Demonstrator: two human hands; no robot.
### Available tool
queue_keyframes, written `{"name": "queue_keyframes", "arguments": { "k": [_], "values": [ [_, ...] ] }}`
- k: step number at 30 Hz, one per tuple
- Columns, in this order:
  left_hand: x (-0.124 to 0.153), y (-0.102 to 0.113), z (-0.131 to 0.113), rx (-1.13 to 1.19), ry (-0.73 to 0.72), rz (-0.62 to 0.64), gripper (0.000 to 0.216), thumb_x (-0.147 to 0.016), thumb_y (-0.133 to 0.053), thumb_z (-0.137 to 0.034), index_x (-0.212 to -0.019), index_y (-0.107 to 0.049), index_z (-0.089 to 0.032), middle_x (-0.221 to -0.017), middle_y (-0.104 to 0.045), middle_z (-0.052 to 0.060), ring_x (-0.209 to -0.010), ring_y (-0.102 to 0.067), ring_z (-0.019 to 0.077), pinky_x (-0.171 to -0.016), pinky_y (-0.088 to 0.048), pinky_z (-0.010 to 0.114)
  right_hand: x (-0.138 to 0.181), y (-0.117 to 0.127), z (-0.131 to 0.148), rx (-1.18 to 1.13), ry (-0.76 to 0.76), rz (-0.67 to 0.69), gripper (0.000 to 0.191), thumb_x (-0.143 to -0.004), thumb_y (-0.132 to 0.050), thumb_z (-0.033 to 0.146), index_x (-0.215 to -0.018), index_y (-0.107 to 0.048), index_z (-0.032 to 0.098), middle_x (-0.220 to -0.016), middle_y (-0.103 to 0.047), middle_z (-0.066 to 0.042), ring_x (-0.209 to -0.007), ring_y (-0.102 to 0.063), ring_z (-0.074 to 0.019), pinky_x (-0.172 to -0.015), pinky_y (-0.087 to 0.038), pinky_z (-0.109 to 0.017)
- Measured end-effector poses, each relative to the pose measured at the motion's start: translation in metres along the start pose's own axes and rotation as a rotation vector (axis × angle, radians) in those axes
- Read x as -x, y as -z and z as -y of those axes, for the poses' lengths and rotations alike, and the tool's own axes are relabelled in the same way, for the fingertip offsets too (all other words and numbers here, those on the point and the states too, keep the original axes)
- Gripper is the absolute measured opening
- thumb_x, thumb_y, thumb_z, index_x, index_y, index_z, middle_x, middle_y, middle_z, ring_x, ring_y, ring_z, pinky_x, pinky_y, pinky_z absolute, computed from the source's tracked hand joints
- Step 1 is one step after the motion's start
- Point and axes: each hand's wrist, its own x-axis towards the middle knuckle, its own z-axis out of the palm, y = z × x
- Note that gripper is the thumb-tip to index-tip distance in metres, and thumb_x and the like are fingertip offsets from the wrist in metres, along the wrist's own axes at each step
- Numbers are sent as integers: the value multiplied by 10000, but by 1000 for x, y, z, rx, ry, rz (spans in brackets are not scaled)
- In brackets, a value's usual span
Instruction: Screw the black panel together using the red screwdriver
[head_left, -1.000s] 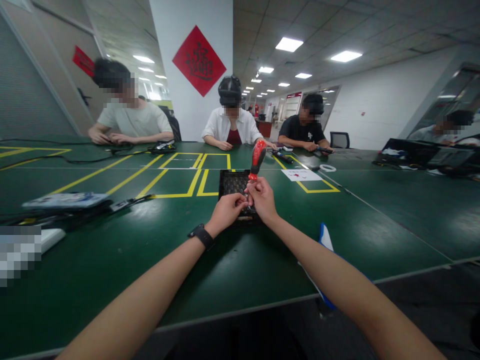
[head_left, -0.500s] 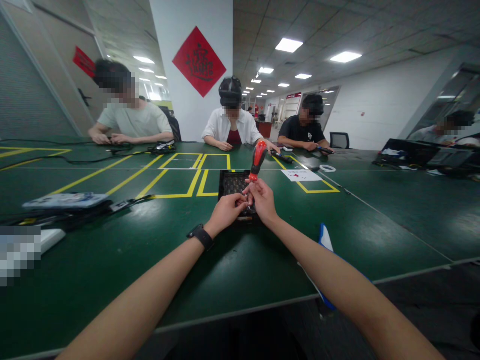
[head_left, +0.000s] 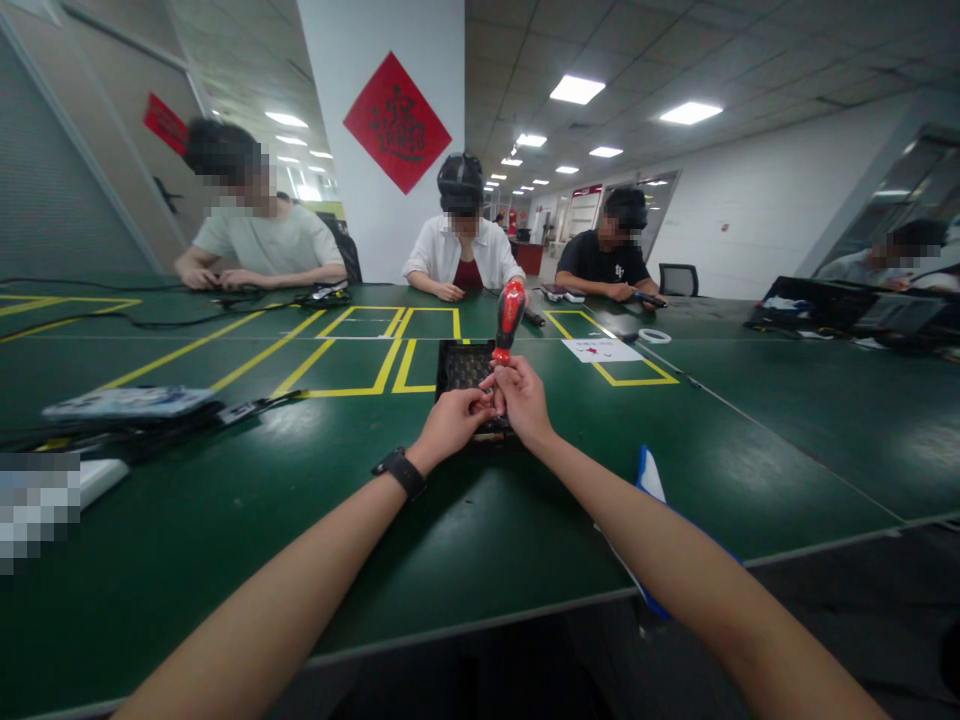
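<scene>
A red and black screwdriver [head_left: 510, 320] stands nearly upright, handle up, over a black open case [head_left: 465, 365] on the green table. My right hand [head_left: 523, 402] is closed round the screwdriver just below its handle, fingers pinched together. Beside it, my left hand [head_left: 454, 425] is closed too, its thumb and fingertips pinched at the low end of the tool, close to the right fingers. What those left fingertips hold is too small and hidden to make out. Both hands cover the near part of the case, so the screwdriver's tip does not show.
Several people sit across the green table [head_left: 337, 520]. To the left lie a flat device [head_left: 131, 402] and cables [head_left: 262, 405]. A white sheet [head_left: 600, 351] and a tape roll [head_left: 655, 337] are to the right. A blue-edged white object [head_left: 651, 475] lies by my right forearm.
The screwdriver's handle has tipped slightly to the left. My hands stay nearly in place. Across the table, a person's hand has drawn back from a dark tool.
</scene>
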Motion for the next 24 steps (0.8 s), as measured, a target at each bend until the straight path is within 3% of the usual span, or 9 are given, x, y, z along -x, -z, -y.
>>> {"name": "queue_keyframes", "arguments": {
  "k": [10, 19, 24],
  "values": [
    [1, 1, -3, 55, -48, -3, 243, -812, -522, -345, -808, -656, -142, -809, -692, 43, -698, -594, 148, -647, -405, 232, -3, 3, -7, 29, 12, -11, 293, -807, -557, 410, -962, -552, 163, -770, -615, 4, -381, -424, -11, -427, -396, -190],
    [1, -2, -2, 37, 14, -73, 266, -772, -568, -401, -808, -653, -152, -751, -675, 35, -651, -581, 141, -639, -415, 237, -2, 1, -9, 6, 6, -18, 288, -763, -619, 390, -904, -480, 181, -751, -603, 30, -391, -452, -11, -414, -383, -166],
    [-1, -2, 0, 65, 56, -43, 287, -757, -588, -415, -753, -654, -136, -708, -673, 33, -624, -575, 141, -616, -404, 234, -2, 1, -8, 7, 2, 10, 291, -768, -617, 393, -919, -489, 180, -748, -596, 31, -385, -451, -17, -411, -385, -173]
  ]
}}
